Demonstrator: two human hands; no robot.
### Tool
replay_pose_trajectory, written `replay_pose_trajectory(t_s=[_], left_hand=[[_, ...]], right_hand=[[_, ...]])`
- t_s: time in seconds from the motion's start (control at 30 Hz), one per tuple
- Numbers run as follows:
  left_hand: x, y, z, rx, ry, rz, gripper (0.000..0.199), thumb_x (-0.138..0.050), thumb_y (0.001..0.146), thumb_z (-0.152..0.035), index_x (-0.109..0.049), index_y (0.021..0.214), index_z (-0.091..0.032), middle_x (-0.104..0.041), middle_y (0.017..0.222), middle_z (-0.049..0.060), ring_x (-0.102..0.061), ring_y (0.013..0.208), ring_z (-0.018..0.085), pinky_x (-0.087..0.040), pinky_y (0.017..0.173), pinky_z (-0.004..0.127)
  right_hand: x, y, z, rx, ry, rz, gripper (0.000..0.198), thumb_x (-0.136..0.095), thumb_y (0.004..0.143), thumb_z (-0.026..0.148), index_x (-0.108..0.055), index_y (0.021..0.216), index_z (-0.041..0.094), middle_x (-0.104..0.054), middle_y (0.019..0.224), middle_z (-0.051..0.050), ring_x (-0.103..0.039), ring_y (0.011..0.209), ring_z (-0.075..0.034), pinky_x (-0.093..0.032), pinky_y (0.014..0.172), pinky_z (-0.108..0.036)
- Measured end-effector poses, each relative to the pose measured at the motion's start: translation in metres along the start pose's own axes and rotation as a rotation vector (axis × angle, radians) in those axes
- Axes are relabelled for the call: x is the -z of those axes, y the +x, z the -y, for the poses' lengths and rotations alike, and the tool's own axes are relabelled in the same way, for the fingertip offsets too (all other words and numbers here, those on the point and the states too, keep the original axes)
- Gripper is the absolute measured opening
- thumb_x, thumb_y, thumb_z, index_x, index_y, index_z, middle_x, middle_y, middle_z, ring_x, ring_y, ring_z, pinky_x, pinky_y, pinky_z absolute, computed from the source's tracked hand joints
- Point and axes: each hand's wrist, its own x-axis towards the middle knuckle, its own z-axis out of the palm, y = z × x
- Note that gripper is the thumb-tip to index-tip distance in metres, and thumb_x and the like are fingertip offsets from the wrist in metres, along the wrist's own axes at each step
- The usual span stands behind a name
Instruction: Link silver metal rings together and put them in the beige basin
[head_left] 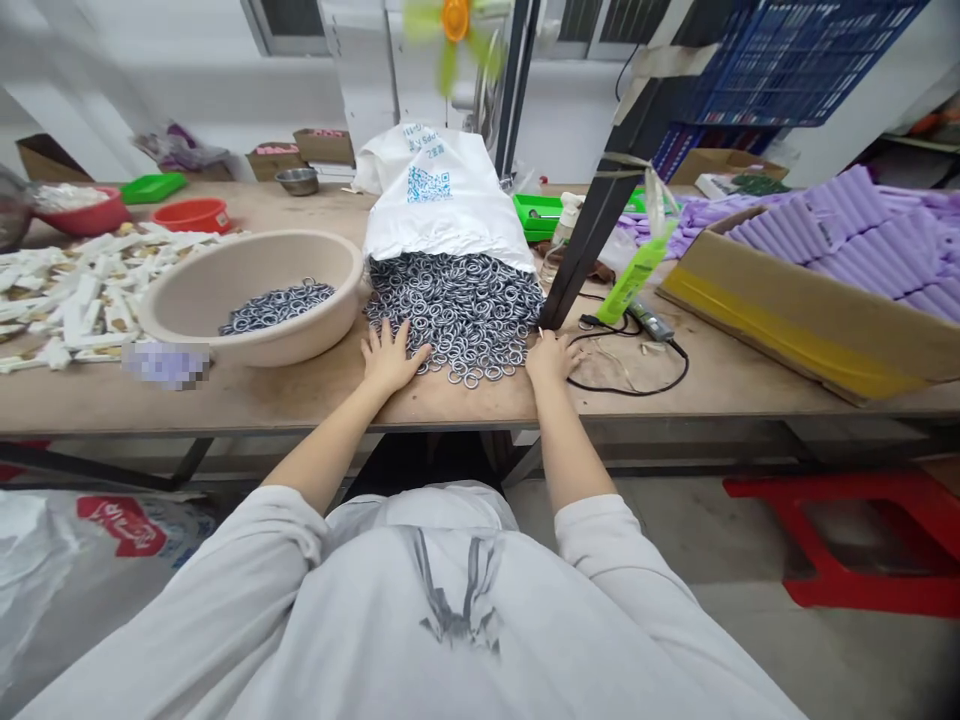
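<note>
A heap of small grey metal rings (457,310) spreads over the wooden table out of the mouth of a white sack (450,205). My left hand (390,358) lies at the heap's left edge, fingers spread, its thumb reaching toward the nearest rings. At the right edge, beside the foot of a dark post, my right hand (553,356) rests with its fingers apart. Neither hand holds anything that I can see. Left of the heap stands a wide beige basin (255,290) with more of the same rings in its bottom.
White plastic pieces (82,290) cover the table's left side, near a red bowl (191,214). A slanting dark post (592,210) rises right of the heap. Beyond it lie a black cable (637,390) and a cardboard box (810,300) of purple pieces. A red stool (847,490) stands below right.
</note>
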Motion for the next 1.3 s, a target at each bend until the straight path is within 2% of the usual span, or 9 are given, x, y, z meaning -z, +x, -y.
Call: replay_pose_trajectory(t_s=[0.17, 0.4, 0.57, 0.67, 0.8, 1.07, 1.3], left_hand=[[-0.003, 0.004, 0.002, 0.020, 0.004, 0.034, 0.086, -0.032, 0.092, -0.071, -0.028, 0.161, -0.020, -0.014, 0.170, 0.020, -0.015, 0.156, 0.044, -0.020, 0.121, 0.062], [-0.010, 0.004, 0.007, -0.054, -0.056, -0.027, 0.072, -0.043, 0.095, -0.060, -0.042, 0.155, -0.020, -0.028, 0.167, 0.016, -0.027, 0.153, 0.038, -0.027, 0.122, 0.054], [-0.011, 0.004, 0.009, -0.124, -0.208, -0.117, 0.048, -0.052, 0.095, -0.038, -0.063, 0.137, -0.016, -0.045, 0.158, 0.016, -0.042, 0.145, 0.033, -0.032, 0.121, 0.047], [-0.012, 0.004, 0.010, -0.160, -0.241, -0.144, 0.039, -0.049, 0.096, -0.025, -0.069, 0.127, -0.015, -0.055, 0.149, 0.014, -0.051, 0.138, 0.028, -0.036, 0.119, 0.042], [-0.012, 0.005, 0.011, -0.224, -0.279, -0.153, 0.031, -0.051, 0.094, -0.019, -0.075, 0.115, -0.018, -0.070, 0.129, 0.010, -0.061, 0.124, 0.025, -0.043, 0.112, 0.039], [-0.012, 0.006, 0.013, -0.243, -0.325, -0.155, 0.026, -0.053, 0.093, -0.017, -0.077, 0.103, -0.019, -0.075, 0.111, 0.009, -0.062, 0.110, 0.026, -0.046, 0.103, 0.041], [-0.010, 0.003, 0.012, -0.182, -0.315, -0.162, 0.024, -0.055, 0.094, -0.020, -0.073, 0.109, -0.024, -0.074, 0.112, 0.006, -0.059, 0.111, 0.025, -0.039, 0.104, 0.043]], right_hand=[[0.003, -0.004, -0.001, 0.056, -0.016, 0.008, 0.038, -0.042, 0.097, 0.024, -0.070, 0.121, 0.016, -0.060, 0.126, -0.023, -0.051, 0.121, -0.039, -0.033, 0.104, -0.062], [0.000, -0.014, 0.003, 0.184, -0.054, 0.040, 0.041, -0.037, 0.098, 0.022, -0.068, 0.124, 0.015, -0.061, 0.125, -0.023, -0.050, 0.121, -0.037, -0.036, 0.100, -0.053], [-0.005, -0.018, 0.008, 0.321, -0.030, 0.067, 0.041, -0.034, 0.098, 0.016, -0.065, 0.124, 0.009, -0.064, 0.122, -0.025, -0.055, 0.113, -0.035, -0.042, 0.093, -0.047], [-0.008, -0.019, 0.010, 0.443, 0.020, 0.080, 0.040, -0.036, 0.098, 0.016, -0.065, 0.125, 0.011, -0.066, 0.122, -0.021, -0.058, 0.111, -0.030, -0.043, 0.094, -0.041], [-0.013, -0.015, 0.010, 0.545, 0.088, 0.067, 0.040, -0.037, 0.096, 0.017, -0.064, 0.125, 0.012, -0.066, 0.126, -0.019, -0.059, 0.108, -0.029, -0.045, 0.092, -0.039], [-0.016, -0.008, 0.002, 0.574, 0.173, -0.053, 0.038, -0.037, 0.094, 0.020, -0.065, 0.120, 0.013, -0.068, 0.124, -0.019, -0.057, 0.112, -0.030, -0.042, 0.101, -0.044], [-0.011, -0.013, -0.001, 0.497, 0.258, -0.166, 0.043, -0.034, 0.096, 0.029, -0.065, 0.121, 0.013, -0.068, 0.112, -0.020, -0.059, 0.104, -0.032, -0.046, 0.091, -0.044]])
